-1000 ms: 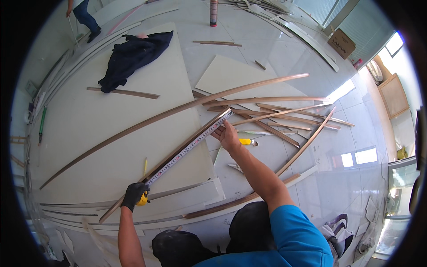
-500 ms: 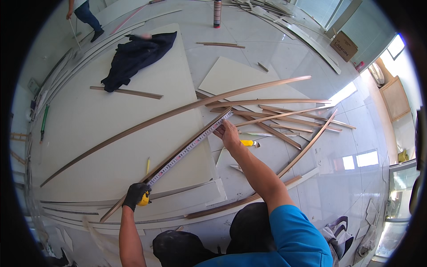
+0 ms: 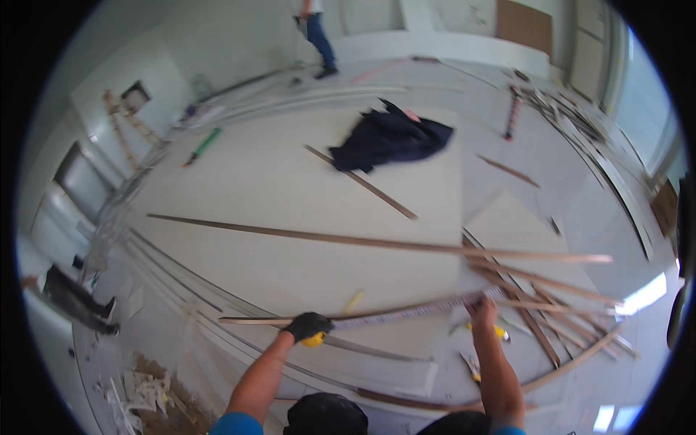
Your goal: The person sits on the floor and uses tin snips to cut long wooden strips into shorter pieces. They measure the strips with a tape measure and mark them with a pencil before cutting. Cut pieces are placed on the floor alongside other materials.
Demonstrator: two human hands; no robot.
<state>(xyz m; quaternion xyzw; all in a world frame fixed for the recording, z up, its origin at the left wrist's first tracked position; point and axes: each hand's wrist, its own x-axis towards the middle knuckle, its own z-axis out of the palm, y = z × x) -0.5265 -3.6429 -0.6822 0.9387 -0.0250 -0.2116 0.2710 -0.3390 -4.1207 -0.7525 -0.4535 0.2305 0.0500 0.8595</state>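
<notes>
My left hand (image 3: 309, 325), in a black glove, grips a yellow tape measure (image 3: 314, 340) against a long brown strip of trim (image 3: 250, 320). From its case the white tape blade (image 3: 399, 315) runs out along the strip to the right. My bare right hand (image 3: 483, 312) pinches the far end of the blade at the strip's right end; the fingertips are a little blurred. Just beyond the strip lies a yellow pencil-like stick (image 3: 354, 301). Another long brown strip (image 3: 362, 242) stretches across the pale board farther away.
A large pale board (image 3: 239, 185) covers much of the floor, with a dark garment (image 3: 391, 141) on it. Several brown strips (image 3: 536, 319) are piled at right. A green-handled tool (image 3: 203, 147) lies at far left, a tube (image 3: 513, 112) stands far right. Two other people (image 3: 319, 40) are partly visible.
The view has swung left, bringing the left wall and a second person's legs into sight. My hands still hold the tape along the strip, which now lies nearly level across the view.
</notes>
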